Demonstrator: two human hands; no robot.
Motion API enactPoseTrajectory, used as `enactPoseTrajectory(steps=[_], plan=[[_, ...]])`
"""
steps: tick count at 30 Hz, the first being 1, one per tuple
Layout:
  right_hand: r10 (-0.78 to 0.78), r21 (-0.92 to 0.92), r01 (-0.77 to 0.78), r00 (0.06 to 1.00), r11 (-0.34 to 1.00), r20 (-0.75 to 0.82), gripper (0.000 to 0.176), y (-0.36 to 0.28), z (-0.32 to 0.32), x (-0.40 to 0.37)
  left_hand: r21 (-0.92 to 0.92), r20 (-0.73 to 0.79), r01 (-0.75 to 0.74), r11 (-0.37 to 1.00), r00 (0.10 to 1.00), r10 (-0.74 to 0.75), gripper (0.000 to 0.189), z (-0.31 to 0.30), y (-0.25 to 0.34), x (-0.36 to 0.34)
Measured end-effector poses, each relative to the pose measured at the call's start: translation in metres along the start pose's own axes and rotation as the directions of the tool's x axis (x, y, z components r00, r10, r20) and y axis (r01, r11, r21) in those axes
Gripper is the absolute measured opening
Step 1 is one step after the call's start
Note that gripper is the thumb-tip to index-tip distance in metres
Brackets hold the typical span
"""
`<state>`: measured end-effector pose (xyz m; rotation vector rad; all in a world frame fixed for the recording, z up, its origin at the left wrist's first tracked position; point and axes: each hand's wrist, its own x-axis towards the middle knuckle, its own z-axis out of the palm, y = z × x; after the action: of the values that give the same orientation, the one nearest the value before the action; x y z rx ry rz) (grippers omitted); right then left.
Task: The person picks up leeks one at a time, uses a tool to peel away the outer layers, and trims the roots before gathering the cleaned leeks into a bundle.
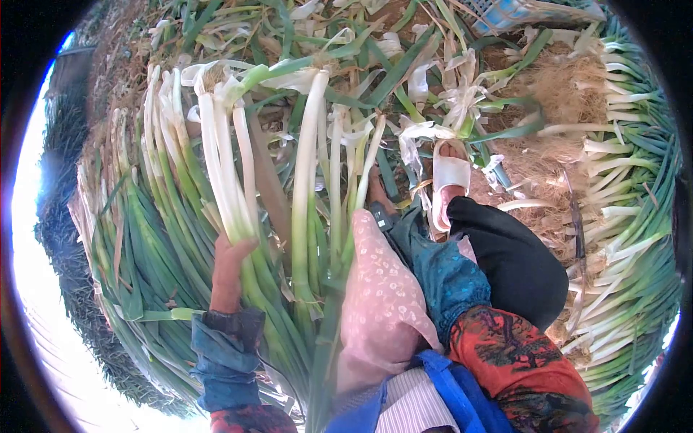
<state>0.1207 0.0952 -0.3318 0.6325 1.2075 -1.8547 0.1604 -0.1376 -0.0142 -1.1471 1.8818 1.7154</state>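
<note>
My left hand (232,261) is wrapped around several thick green onions (220,155), at the point where their white stalks turn green. Their rooted ends point away from me, with loose pale skin around them. Just to their right lie more green onions (299,195), white ends up. My right arm, in a blue-green cuff (447,278), reaches forward past the pink flowered cloth over my knee. Near a dark band, a bit of skin shows that looks like my right hand (376,189), close to a slim white stalk. Its fingers are hidden.
A pile of green onions (144,238) lies on the left. A long row of whiter ones (621,252) runs down the right. Root trimmings (545,155), peeled leaves and a blue crate (505,14) lie ahead. My foot in a pale sandal (451,177) rests among the scraps.
</note>
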Motion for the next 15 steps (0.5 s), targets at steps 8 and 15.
enactPoseTrajectory(steps=[8, 15], plan=[[0.007, 0.029, -0.008, 0.999, 1.000, 0.049, 0.050, -0.011, 0.015, 0.000, -0.026, -0.031, -0.031, 0.999, 0.999, 0.030, 0.029, 0.002, -0.004, 0.002], [-0.013, 0.045, 0.008, 0.995, 0.999, 0.103, 0.048, -0.028, 0.023, -0.011, -0.010, 0.017, -0.038, 0.999, 0.999, 0.038, 0.030, -0.002, -0.006, 0.000]])
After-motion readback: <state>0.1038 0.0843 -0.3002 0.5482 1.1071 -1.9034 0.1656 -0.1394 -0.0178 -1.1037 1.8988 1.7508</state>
